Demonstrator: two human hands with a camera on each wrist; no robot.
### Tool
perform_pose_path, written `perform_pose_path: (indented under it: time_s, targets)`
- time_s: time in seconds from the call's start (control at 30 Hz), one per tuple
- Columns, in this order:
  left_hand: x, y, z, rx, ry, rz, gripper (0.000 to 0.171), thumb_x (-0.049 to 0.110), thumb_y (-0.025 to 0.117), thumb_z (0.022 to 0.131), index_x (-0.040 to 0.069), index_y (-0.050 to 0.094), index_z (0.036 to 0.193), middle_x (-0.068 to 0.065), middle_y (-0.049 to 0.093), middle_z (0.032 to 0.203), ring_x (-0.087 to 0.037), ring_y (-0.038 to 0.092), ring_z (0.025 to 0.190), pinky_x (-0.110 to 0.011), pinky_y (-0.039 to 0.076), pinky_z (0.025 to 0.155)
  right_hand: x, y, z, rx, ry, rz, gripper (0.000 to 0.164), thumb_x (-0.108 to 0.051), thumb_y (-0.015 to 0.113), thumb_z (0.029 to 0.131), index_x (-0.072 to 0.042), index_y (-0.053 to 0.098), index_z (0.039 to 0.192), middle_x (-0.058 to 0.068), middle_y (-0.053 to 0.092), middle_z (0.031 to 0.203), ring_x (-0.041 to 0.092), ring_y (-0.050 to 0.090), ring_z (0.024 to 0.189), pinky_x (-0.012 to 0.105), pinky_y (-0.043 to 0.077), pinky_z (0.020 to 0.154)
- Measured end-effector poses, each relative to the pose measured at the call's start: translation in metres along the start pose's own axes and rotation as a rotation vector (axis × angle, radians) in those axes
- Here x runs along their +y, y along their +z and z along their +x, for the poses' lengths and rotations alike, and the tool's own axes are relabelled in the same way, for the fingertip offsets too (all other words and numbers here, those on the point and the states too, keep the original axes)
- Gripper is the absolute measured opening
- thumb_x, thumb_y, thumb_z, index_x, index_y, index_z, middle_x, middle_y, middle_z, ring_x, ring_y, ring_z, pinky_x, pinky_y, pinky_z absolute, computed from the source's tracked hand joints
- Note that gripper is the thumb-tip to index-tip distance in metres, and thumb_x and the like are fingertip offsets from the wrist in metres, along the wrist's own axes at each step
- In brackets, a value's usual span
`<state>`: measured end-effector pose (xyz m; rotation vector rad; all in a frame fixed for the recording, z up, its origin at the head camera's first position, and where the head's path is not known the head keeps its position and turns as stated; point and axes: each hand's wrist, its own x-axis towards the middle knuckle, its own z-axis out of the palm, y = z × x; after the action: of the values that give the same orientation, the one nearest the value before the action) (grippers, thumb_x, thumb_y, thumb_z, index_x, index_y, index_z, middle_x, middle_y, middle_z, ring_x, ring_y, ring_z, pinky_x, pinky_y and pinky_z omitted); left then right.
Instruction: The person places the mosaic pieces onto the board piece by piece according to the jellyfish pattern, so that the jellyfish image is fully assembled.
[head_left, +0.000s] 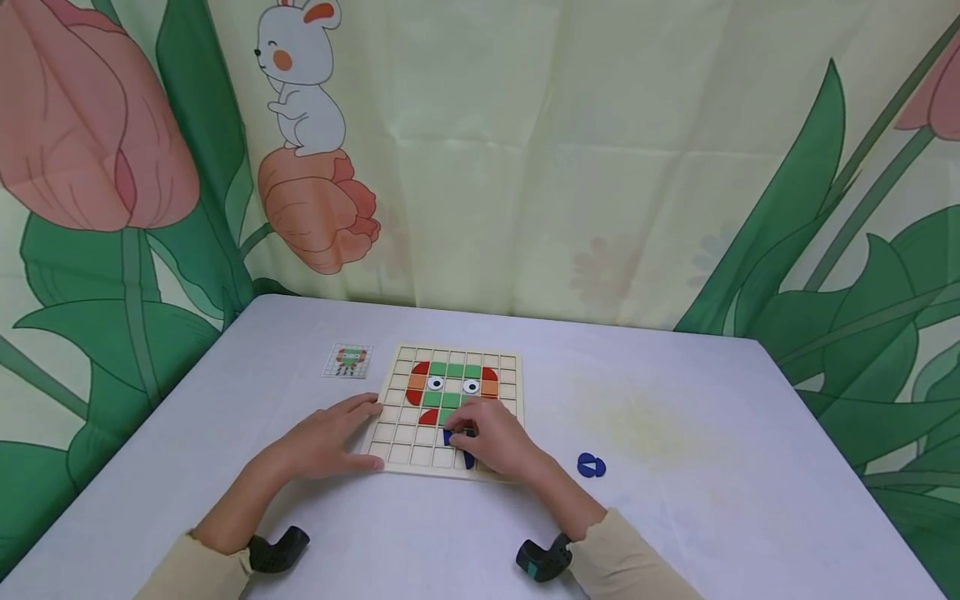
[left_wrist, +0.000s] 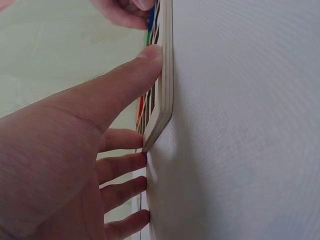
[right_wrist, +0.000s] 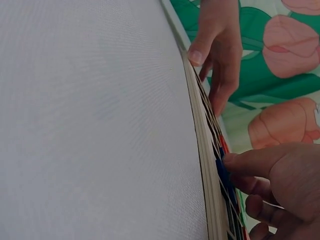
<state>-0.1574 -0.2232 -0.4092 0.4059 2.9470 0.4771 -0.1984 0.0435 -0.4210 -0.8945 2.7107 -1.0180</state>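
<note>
A square wooden grid board (head_left: 402,455) lies on the table, with red, green and orange pieces and two eye pieces (head_left: 471,387) set in its cells. My left hand (head_left: 327,439) rests at the board's left side, thumb (left_wrist: 148,56) on the near edge and fingers spread along the left one. Over the lower middle of the board, my right hand (head_left: 497,437) pinches a small blue piece (head_left: 447,437), its thumb (right_wrist: 235,159) right on it. Another dark blue piece (head_left: 469,460) lies just below, partly under the hand.
Two or so blue pieces (head_left: 591,465) lie on the white table to the right of the board. A small picture card (head_left: 348,361) with a printed grid figure sits beyond the left hand. A patterned curtain (head_left: 600,167) hangs behind the table.
</note>
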Motion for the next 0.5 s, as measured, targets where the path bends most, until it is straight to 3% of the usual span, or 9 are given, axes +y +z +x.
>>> perform_pose_path:
  time_s: [0.2, 0.5]
  targets:
    - [-0.001, 0.001, 0.001, -0.006, -0.002, -0.002, 0.088, 0.058, 0.076, 0.073, 0.009, 0.048, 0.141, -0.013, 0.038, 0.153, -0.037, 0.038, 0.14, -0.059, 0.037, 0.107, -0.001, -0.001, 0.0, 0.01, 0.006, -0.002, 0.016, -0.017, 0.072, 0.087, -0.015, 0.076, 0.102, -0.007, 0.065, 0.09, 0.008, 0.057, 0.084, 0.017, 0.048, 0.071]
    - [0.0, 0.0, 0.0, -0.005, 0.005, -0.004, 0.087, 0.055, 0.077, 0.073, 0.009, 0.048, 0.141, -0.014, 0.039, 0.153, -0.037, 0.038, 0.14, -0.06, 0.037, 0.106, 0.007, -0.02, -0.015, 0.06, 0.045, 0.062, 0.018, -0.019, 0.071, 0.088, -0.017, 0.074, 0.106, -0.007, 0.063, 0.093, 0.012, 0.051, 0.072, 0.019, 0.041, 0.054]
